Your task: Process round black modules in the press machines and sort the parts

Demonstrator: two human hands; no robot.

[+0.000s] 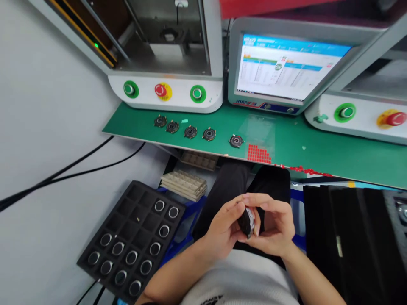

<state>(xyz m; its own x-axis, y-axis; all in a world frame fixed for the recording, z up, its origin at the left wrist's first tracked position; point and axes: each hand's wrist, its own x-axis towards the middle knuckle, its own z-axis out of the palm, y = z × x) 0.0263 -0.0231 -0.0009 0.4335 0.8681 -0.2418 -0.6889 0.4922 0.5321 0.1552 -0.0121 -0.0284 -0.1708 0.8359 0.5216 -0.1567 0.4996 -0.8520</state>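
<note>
Above my lap, my left hand [227,222] and my right hand [273,222] are both closed around a round watch case [246,221], dark on one side and silvery on the other. It is tilted nearly on edge, and my fingers hide part of it. In front of me, several round dark watch backs [190,132] lie in a row on the green bench [286,146]. The rightmost watch back [236,141] carries a small red spot.
A black foam tray [133,220] at left holds several round watch pieces. Beige trays [184,185] are stacked beside my knee. Red stickers [259,153] lie by the bench edge. Behind stand a machine with buttons [197,93] and a monitor [286,67]; black trays [346,241] are at right.
</note>
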